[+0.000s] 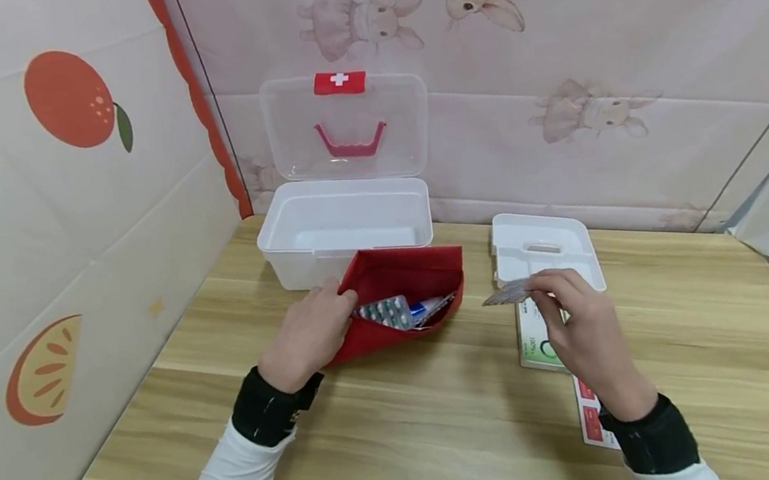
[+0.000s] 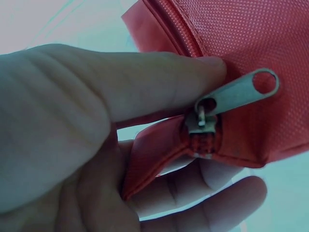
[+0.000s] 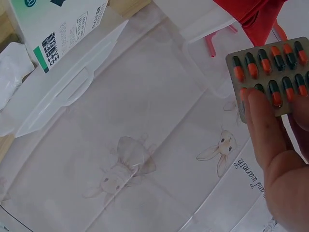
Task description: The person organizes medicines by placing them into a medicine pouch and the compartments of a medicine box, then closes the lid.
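My left hand [image 1: 311, 332] grips the near left corner of a red zip pouch [image 1: 369, 346], which gapes open toward me. In the left wrist view the thumb lies on the fabric beside the metal zipper pull [image 2: 244, 94]. A capsule blister pack [image 1: 385, 314] and a blue-and-white item [image 1: 428, 307] are inside the pouch. To its right, my right hand [image 1: 582, 331] pinches another blister pack [image 1: 506, 294] above the table. The right wrist view shows that pack's orange-and-green capsules [image 3: 275, 92] in rows.
Behind the pouch stands a clear plastic box [image 1: 344, 213] with its lid [image 1: 348, 127] raised against the wall. A white tray [image 1: 544, 243] lies at the back right. A green-and-white box [image 1: 536, 341] and a red-and-white pack [image 1: 592, 419] lie partly under my right hand.
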